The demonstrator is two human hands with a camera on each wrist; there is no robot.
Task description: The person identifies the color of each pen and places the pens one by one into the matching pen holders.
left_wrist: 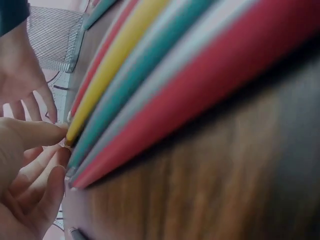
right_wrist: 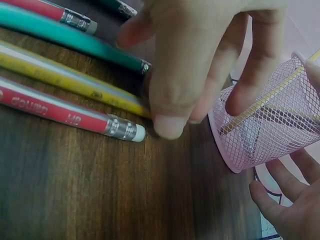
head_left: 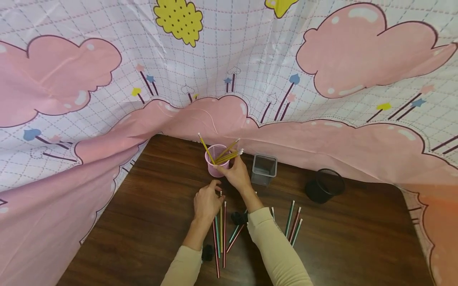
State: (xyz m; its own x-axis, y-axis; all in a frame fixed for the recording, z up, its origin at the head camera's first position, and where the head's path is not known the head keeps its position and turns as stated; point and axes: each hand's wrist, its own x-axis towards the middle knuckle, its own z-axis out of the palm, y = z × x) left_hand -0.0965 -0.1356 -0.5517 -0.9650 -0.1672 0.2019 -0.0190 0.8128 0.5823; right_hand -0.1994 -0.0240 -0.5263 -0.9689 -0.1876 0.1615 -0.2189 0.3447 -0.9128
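My left hand [head_left: 207, 201] pinches the eraser end of a yellow pencil [left_wrist: 107, 70] lying on the table among red and green pencils. My right hand [head_left: 236, 174] is at the right side of a pink mesh cup [head_left: 215, 171], thumb near its front rim. In the right wrist view its fingers [right_wrist: 287, 182] look spread and relaxed beside the cup. Several yellow pencils [head_left: 206, 148] lean in the cup, eraser ends up. A red pencil [right_wrist: 55, 105] lies next to the pinched one, its white eraser pointing toward the cup.
A grey square mesh holder [head_left: 264, 174] stands right of the pink cup, and a black round mesh cup [head_left: 322, 191] farther right. More green and red pencils [head_left: 295, 224] lie right of my right forearm. A patterned cloth [head_left: 229, 119] hangs behind the wooden table [head_left: 143, 206].
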